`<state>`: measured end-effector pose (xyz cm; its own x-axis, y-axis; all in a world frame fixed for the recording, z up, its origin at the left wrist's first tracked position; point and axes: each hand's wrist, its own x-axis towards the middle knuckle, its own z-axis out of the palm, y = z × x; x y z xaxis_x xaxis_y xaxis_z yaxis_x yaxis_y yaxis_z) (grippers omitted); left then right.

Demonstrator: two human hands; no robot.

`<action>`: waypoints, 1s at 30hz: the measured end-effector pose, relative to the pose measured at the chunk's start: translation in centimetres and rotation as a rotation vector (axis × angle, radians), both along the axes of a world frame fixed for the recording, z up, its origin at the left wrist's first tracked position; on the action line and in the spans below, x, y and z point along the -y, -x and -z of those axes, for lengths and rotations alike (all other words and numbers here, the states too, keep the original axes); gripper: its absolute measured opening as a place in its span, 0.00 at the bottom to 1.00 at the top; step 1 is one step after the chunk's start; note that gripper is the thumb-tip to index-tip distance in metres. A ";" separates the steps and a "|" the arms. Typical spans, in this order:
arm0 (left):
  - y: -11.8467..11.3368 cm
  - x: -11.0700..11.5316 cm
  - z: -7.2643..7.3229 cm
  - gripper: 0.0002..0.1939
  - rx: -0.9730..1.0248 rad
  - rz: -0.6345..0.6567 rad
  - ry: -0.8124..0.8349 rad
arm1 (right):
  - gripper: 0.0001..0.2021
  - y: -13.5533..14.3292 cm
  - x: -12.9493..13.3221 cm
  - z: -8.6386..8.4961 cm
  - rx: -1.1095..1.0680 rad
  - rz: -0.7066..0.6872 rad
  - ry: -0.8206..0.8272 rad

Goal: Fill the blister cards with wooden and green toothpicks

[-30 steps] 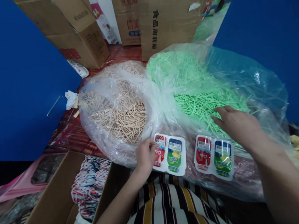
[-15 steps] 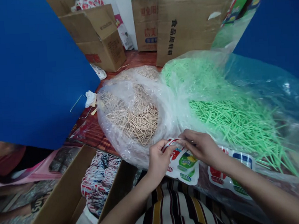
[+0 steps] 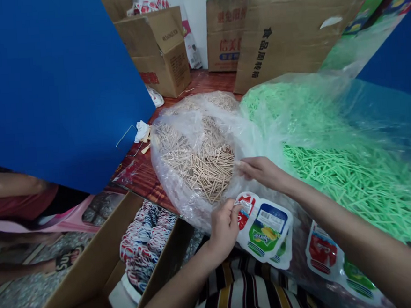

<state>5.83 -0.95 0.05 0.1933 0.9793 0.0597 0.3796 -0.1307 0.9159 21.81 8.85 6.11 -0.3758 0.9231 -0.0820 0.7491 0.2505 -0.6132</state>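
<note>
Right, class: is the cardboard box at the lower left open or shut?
Open: the cardboard box is uncovered on top, showing the bundles inside.

Green sticks (image 3: 348,177), tan sticks (image 3: 210,170), a red-brown streaked table (image 3: 139,172), blue panels (image 3: 56,89), a striped black, white and mustard garment (image 3: 243,292)

"Sprite" reads on the white-bordered blue-and-green flat packet (image 3: 269,227) at the red wood-grain counter's (image 3: 142,177) near edge, "食品周转箱" on the tall brown cardboard box (image 3: 289,40) at its far edge, "Su" on a black strap (image 3: 68,260).
</note>
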 end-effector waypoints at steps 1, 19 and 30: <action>0.0 0.1 0.0 0.12 -0.018 0.014 -0.001 | 0.22 0.9 -1.3 0.2 0.173 -0.016 -0.056; 1.0 0.1 0.5 0.08 0.249 -0.062 0.204 | 0.06 5.1 -6.7 4.0 0.278 -0.216 -0.061; 1.1 -0.6 0.2 0.10 0.539 -0.165 0.382 | 0.17 3.6 -3.8 5.7 -0.144 -0.043 -0.171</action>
